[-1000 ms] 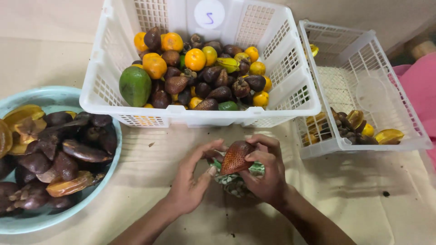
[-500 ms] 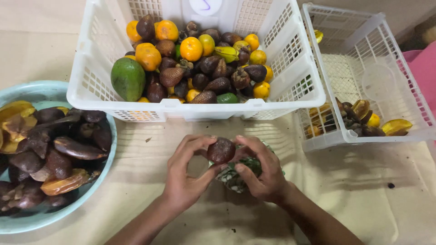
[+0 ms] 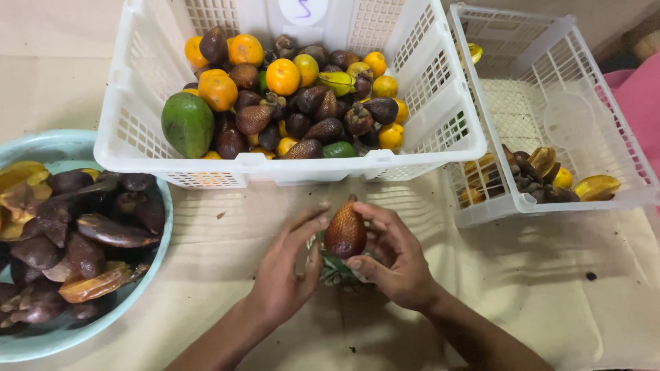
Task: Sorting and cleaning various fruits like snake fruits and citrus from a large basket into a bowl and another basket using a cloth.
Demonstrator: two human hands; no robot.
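Observation:
A brown scaly snake fruit (image 3: 345, 230) stands upright between both my hands, its pointed tip up. My left hand (image 3: 287, 269) presses against its left side with the fingers extended. My right hand (image 3: 392, 255) curls around its right side and base. Under the fruit lies a crumpled green and white cloth (image 3: 335, 270), mostly hidden by my hands.
A big white basket (image 3: 282, 168) behind my hands holds snake fruits, oranges (image 3: 282, 76) and a green avocado (image 3: 187, 124). A second white basket (image 3: 550, 110) at right holds a few dark and yellow fruits. A teal bowl (image 3: 82, 323) at left is full of dark peels and star fruit pieces.
The fruit has been turned in my hands from end-on to upright with its tip up. Both hands shifted slightly around it.

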